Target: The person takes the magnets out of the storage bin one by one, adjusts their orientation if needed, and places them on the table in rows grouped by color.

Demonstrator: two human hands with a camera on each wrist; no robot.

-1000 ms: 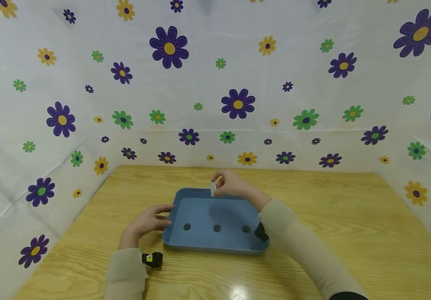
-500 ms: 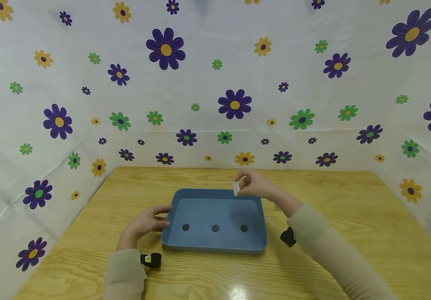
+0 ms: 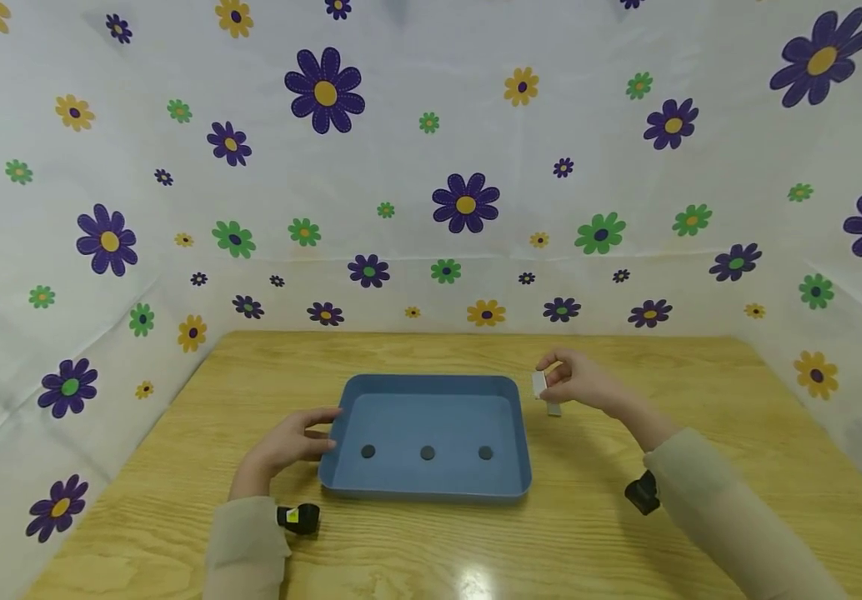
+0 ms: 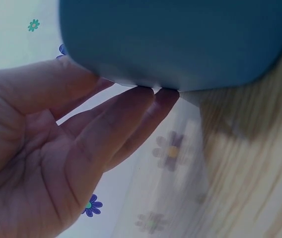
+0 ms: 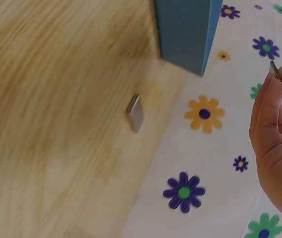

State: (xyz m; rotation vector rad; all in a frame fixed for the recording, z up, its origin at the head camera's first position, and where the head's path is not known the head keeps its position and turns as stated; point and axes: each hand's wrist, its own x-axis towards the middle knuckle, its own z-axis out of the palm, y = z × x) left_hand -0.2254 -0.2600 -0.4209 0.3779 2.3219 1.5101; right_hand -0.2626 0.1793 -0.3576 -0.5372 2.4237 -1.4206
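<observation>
My right hand [image 3: 579, 383] pinches a small flat, silvery-white rectangular piece [image 3: 539, 384] between thumb and fingers, raised off the table just right of the tray's back corner. A similar flat silvery piece [image 5: 136, 114] lies on the table below, partly covered by the hand in the head view. The blue rectangular tray [image 3: 431, 485] holds three dark round discs, one of them the left disc [image 3: 368, 451], in a row near its front. At the tray's left side, my left hand [image 3: 288, 442] touches the outer wall with extended fingertips [image 4: 146, 94].
The wooden table [image 3: 401, 550] carries the tray at its middle. White cloth with printed flowers [image 3: 393, 167] hangs behind and along both sides. A black wrist camera [image 3: 299, 518] sits on my left wrist, another black camera [image 3: 642, 493] on my right.
My right hand has moved right, from over the tray's back edge to beyond its right side, carrying the silvery piece. The piece on the table has come into view. The left hand stays put.
</observation>
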